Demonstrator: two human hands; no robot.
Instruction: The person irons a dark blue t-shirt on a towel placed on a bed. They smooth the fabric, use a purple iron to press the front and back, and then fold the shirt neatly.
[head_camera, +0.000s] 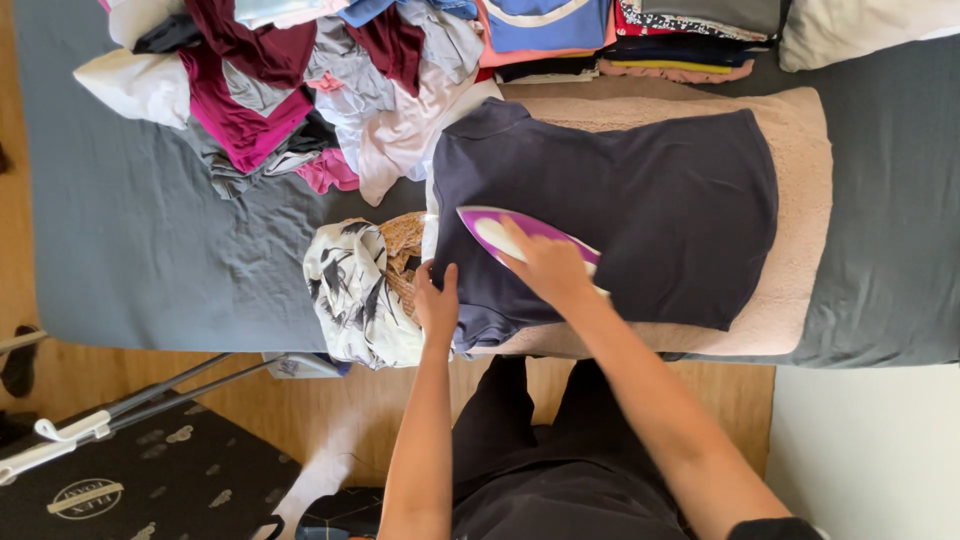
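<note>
Head view, looking down at the bed edge. Right hand (545, 265) closed over the handle of a purple-and-white iron (520, 238); fingers wrapped, grip looks full, though the handle itself is hidden under the hand. The iron's long axis runs diagonally: pointed tip up and to the left of the right hand, heel under the wrist side, soleplate down on a dark navy shirt (620, 200). The shirt lies flat on a beige towel (800, 180), which is spread over the grey bedsheet (130, 230); most of the shirt's unpressed-looking area extends away to the right of the right hand and beyond it, toward the far side. Left hand (437, 300) lies just beside the iron, to its left and nearer the body, fingers partly curled with the tips pressing on the shirt's near left edge; it holds nothing that I can make out. Immediately left of the left hand, touching or nearly so: a black-and-white patterned cloth (355, 295). Well beyond both hands, a heap of mixed garments (300, 90) and a folded stack (640, 40).
</note>
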